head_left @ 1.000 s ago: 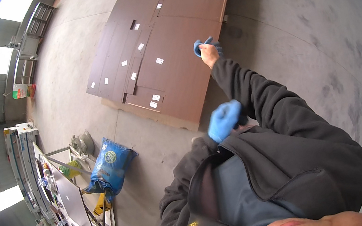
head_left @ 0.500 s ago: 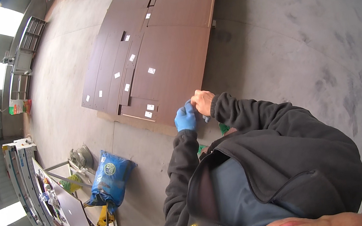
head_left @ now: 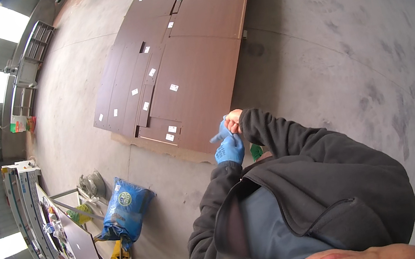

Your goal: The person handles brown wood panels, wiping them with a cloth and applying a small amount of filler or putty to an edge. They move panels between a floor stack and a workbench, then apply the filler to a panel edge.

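Observation:
My left hand wears a blue work glove and is closed in front of my chest. Just beyond it, my bare right hand has its fingers curled against a second, loose blue glove. Both hands grip this loose glove, whose fingers point left; how far my right fingers reach into it is hidden. The hands are over the near right corner of a low stack of dark brown panels with white labels.
A stuffed blue sack stands on the floor at left, by a metal-framed table with clutter. Behind the sack sits a grey-green bag. Concrete floor stretches to the right. Metal racks stand under the windows.
My left hand has shifted down and to the right, below my right hand. The loose glove now shows to the left of my right hand, its fingers outward.

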A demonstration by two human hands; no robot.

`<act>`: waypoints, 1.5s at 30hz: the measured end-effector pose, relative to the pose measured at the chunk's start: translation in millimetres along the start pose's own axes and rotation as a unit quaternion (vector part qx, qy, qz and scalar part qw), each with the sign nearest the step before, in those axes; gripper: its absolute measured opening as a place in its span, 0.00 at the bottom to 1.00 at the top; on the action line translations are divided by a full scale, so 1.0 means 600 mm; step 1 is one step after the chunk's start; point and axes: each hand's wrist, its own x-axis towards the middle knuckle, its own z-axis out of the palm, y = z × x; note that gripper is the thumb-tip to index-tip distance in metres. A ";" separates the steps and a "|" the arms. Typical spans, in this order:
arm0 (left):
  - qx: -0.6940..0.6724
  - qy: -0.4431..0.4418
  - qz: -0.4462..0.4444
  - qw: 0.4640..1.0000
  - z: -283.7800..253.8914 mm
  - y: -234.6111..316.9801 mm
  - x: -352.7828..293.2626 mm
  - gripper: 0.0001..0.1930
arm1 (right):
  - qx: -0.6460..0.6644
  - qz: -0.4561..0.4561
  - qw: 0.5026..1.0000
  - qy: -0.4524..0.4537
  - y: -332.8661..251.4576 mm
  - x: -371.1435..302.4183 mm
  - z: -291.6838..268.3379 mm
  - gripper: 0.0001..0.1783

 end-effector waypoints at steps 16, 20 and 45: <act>0.072 0.095 0.093 0.989 -0.062 0.029 0.027 0.25 | -0.907 -0.266 0.327 -0.003 -0.031 0.085 0.066 0.18; 0.070 0.064 0.117 0.989 -0.049 0.044 0.007 0.21 | -0.491 -0.266 0.818 0.136 -0.011 0.031 0.058 0.40; -0.127 -0.009 0.160 0.979 -0.056 -0.014 -0.069 0.17 | -0.195 -0.471 0.860 0.027 -0.003 0.010 0.147 0.33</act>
